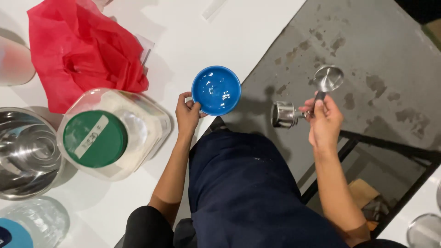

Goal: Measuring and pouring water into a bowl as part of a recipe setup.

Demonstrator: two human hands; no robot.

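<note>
My left hand [187,114] grips the rim of a small blue bowl [216,89] at the edge of the white table [220,32]. The bowl looks glossy and has nothing in it. Away from the table, over the grey floor, my right hand [324,120] holds a set of steel measuring cups [303,98] by their handles. One cup points up and away, another hangs to the left.
A large clear jar with a green lid [95,138] stands left of my left hand. Red tissue paper [82,50] lies behind it. Steel bowls [25,154] sit at the far left. A black metal frame [390,156] stands on the floor at right.
</note>
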